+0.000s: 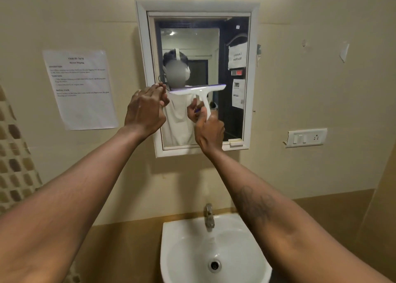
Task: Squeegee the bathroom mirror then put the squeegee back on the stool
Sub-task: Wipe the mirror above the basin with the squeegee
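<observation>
One squeegee [198,89] on mirror [192,42], right hand [209,130] gripping

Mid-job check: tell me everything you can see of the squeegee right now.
The squeegee is white, plastic by the look, T-shaped: a long blade bar on top with a purple-tinted edge, and a short handle running down. The bar sits roughly level, slightly tilted, across the middle of the mirror, seemingly against the glass. The right hand is wrapped around the handle; the left hand is raised at the bar's left end, contact unclear.
</observation>
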Motion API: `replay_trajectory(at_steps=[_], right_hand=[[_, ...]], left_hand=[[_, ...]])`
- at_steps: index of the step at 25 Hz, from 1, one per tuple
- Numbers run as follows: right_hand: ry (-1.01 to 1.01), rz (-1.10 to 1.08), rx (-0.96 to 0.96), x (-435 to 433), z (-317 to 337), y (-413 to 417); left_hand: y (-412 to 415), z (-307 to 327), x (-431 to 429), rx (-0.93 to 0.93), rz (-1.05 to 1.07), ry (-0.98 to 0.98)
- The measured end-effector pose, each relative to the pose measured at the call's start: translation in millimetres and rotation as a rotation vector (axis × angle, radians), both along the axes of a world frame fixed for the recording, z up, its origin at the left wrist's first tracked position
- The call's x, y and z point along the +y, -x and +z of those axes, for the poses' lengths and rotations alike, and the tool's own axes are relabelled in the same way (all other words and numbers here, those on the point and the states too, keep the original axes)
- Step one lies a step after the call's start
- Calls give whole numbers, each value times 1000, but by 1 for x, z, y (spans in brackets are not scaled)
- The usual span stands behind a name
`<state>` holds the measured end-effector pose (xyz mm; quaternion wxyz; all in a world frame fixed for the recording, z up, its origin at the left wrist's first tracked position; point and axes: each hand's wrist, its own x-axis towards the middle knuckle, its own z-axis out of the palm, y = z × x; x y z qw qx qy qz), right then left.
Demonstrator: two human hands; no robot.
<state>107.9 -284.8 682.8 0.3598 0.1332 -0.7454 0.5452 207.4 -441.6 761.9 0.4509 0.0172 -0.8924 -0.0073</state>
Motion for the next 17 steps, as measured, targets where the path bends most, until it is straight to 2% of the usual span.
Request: replay_trajectory(at_steps=[8,17], right_hand=[[84,14,114,-40,121,13],[77,-9,196,-57,192,35]], left_hand=[[-4,69,-14,119,32,46],[12,113,-35,175,31,71]])
